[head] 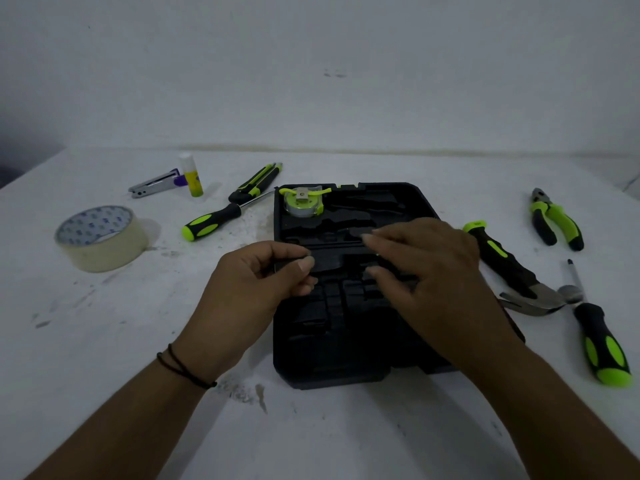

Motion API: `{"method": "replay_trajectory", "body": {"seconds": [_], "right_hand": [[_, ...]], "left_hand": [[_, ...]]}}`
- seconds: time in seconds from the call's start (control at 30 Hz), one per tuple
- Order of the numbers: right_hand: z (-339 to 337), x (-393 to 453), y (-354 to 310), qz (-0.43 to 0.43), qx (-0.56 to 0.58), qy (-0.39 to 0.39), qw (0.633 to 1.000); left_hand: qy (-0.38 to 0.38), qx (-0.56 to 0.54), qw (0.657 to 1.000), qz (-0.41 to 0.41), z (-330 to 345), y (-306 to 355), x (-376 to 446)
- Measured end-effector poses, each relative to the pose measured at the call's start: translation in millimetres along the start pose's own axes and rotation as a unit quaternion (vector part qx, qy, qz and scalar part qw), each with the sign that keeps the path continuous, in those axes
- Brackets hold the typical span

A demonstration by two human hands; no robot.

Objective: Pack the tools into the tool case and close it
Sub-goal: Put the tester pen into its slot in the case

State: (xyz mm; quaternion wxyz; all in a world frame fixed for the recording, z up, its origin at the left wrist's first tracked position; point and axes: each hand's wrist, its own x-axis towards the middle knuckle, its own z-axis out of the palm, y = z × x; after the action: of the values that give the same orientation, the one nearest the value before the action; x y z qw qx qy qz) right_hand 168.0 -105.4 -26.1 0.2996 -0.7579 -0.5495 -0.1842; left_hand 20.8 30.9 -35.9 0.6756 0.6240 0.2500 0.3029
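Observation:
The black tool case (346, 358) lies open at the middle of the white table. A green and silver tape measure (304, 202) sits in its far left recess. My left hand (256, 285) pinches a small black piece (291, 264) between thumb and fingers at the case's left edge; what the piece is I cannot tell. My right hand (426, 268) is over the middle of the case with its fingers stretched out toward the left hand. Outside the case lie a hammer (509, 268), pliers (556, 220), a screwdriver (604, 344) on the right, another screwdriver (211, 223) and a utility knife (256, 183) on the left.
A roll of tape (102, 239) stands at the left. A glue stick (192, 176) and a metal stapler (156, 184) are at the far left, close to the wall. The table's left edge runs past the tape roll.

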Motion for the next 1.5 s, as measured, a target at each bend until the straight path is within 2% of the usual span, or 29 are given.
{"method": "replay_trajectory", "body": {"seconds": [0.17, 0.27, 0.37, 0.43, 0.5, 0.57, 0.67, 0.8, 0.9, 1.17, 1.33, 1.5], "right_hand": [[9, 1, -7, -0.041, -0.035, -0.061, 0.997], [13, 2, -5, -0.040, -0.046, -0.092, 0.994], [14, 1, -1, -0.026, -0.040, -0.120, 0.992], [14, 1, 2, -0.014, -0.033, -0.129, 0.991], [15, 1, 3, -0.005, -0.026, -0.136, 0.990], [16, 1, 4, -0.006, -0.019, -0.142, 0.990], [13, 3, 2, 0.002, 0.025, -0.151, 0.988], [9, 8, 3, 0.045, 0.103, -0.208, 0.972], [7, 11, 4, 0.075, 0.163, -0.218, 0.959], [11, 11, -1, 0.002, 0.039, -0.163, 0.986], [15, 6, 4, 0.019, 0.028, -0.200, 0.979], [20, 5, 2, 0.011, 0.032, -0.236, 0.971]], "left_hand": [[-0.024, -0.012, 0.999, -0.019, 3, 2, -2], [-0.044, 0.020, 0.998, -0.033, -1, 3, 0], [-0.018, 0.131, 0.991, 0.017, -11, 2, 6], [0.007, 0.227, 0.971, 0.068, -19, 0, 8], [-0.008, 0.311, 0.944, 0.109, -24, -2, 9], [-0.034, 0.350, 0.926, 0.136, -26, -6, 8], [-0.040, 0.362, 0.917, 0.163, -26, -10, 9], [-0.037, 0.348, 0.922, 0.165, -26, -8, 7], [-0.043, 0.343, 0.923, 0.166, -25, -6, 5], [-0.052, 0.345, 0.927, 0.138, -28, -8, 7], [-0.024, 0.353, 0.925, 0.140, -39, -14, 11], [-0.033, 0.362, 0.920, 0.147, -41, -18, 12]]}}
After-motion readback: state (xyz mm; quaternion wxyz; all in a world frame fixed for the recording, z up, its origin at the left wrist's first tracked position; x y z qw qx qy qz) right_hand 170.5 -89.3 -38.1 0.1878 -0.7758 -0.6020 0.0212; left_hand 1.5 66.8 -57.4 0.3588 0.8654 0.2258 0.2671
